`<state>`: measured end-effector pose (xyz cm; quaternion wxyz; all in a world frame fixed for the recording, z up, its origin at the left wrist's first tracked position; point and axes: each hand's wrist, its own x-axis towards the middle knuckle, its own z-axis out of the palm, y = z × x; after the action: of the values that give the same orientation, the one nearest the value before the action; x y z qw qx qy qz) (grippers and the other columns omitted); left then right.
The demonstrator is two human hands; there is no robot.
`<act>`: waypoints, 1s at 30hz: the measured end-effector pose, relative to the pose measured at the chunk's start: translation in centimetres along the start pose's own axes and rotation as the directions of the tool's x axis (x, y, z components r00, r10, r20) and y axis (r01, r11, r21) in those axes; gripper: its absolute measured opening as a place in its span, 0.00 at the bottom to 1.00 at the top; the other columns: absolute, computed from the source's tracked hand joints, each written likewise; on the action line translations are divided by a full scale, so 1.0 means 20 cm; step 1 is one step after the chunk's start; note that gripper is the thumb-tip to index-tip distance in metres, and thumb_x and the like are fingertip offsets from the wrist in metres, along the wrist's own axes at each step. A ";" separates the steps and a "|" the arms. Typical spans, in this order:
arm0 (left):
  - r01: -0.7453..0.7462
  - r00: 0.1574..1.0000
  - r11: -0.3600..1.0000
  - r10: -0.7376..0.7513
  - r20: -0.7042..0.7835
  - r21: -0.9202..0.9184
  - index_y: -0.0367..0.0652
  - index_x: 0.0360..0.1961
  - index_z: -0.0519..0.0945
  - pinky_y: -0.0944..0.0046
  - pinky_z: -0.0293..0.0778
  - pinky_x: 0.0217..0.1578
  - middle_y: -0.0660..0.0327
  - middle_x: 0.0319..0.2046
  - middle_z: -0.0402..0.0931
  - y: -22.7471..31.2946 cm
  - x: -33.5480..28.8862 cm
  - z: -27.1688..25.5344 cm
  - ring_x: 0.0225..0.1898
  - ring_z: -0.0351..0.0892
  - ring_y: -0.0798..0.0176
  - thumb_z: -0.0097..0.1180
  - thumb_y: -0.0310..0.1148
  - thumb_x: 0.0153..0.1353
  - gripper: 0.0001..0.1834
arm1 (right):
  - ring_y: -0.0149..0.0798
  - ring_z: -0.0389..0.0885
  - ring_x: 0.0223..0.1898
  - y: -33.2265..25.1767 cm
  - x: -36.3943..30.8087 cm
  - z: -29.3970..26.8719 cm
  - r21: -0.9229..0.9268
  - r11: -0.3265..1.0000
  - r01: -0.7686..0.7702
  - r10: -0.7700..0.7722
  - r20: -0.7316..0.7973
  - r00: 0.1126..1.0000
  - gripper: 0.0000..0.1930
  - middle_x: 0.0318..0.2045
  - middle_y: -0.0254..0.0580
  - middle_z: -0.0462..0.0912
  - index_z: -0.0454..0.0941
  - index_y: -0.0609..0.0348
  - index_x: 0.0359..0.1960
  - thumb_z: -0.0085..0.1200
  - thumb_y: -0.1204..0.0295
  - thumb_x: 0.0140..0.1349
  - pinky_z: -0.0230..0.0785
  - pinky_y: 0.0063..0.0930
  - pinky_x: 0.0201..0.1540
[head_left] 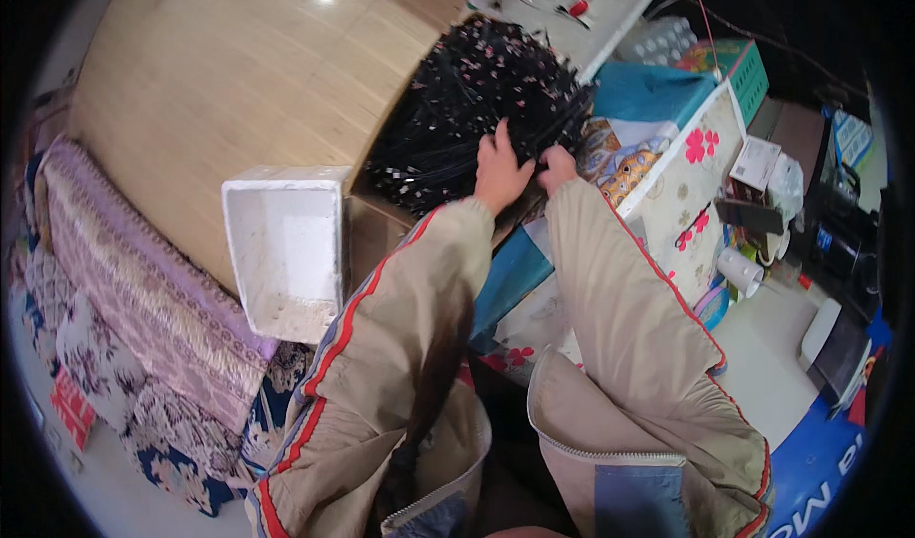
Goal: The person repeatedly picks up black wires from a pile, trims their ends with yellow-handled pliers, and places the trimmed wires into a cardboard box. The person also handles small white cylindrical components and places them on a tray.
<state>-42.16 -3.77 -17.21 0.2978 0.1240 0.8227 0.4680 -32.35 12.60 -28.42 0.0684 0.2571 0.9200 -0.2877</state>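
Note:
A big heap of thin black wires (467,90) with small pale and pinkish ends fills a cardboard box (383,206). Over the near side of the heap lies my left hand (502,170), its fingers apart and touching the wires. Close beside it, at the heap's near right edge, is my right hand (559,168). Its fingers are curled in, and whatever they grip is hidden among the dark wires.
Left of the box stands a white foam box (286,252). A flower-patterned board (710,157) and teal cloth (658,95) lie to the right, with a white cup (740,271) beyond. A white panel (581,9) with red-clipped leads is behind. Patterned blankets (152,281) lie far left.

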 end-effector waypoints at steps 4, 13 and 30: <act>-0.061 0.996 0.997 0.057 -0.074 -0.049 0.38 0.58 0.64 0.50 0.67 0.53 0.40 0.46 0.71 -0.35 -0.61 -0.32 0.51 0.70 0.39 0.52 0.27 0.54 0.28 | 0.53 0.78 0.31 -0.16 -0.01 0.09 0.896 -0.090 -0.434 0.817 0.316 0.482 0.10 0.25 0.48 0.78 0.76 0.58 0.27 0.54 0.80 0.39 0.71 0.37 0.36; 0.653 0.679 0.696 -0.712 0.176 0.299 0.36 0.41 0.77 0.54 0.74 0.34 0.46 0.32 0.76 -0.91 -1.97 -1.27 0.33 0.76 0.49 0.50 0.28 0.57 0.11 | 0.36 0.78 0.39 -1.12 -1.31 -0.61 0.756 -0.029 -0.654 0.210 0.645 0.735 0.20 0.38 0.42 0.77 0.67 0.63 0.54 0.49 0.76 0.58 0.71 0.25 0.43; 0.399 0.876 0.879 -0.280 0.393 -0.262 0.39 0.45 0.78 0.62 0.76 0.30 0.54 0.32 0.81 -0.15 -1.48 -1.61 0.30 0.79 0.65 0.53 0.34 0.64 0.12 | 0.42 0.83 0.32 -0.80 -2.05 -0.94 0.525 0.483 -0.700 0.431 0.553 0.713 0.11 0.32 0.47 0.83 0.79 0.59 0.38 0.52 0.70 0.55 0.74 0.33 0.31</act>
<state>-38.03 -42.16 3.71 0.5319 0.0029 0.6750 0.5113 -5.01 -5.81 6.14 0.2183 0.5010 0.5674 -0.6160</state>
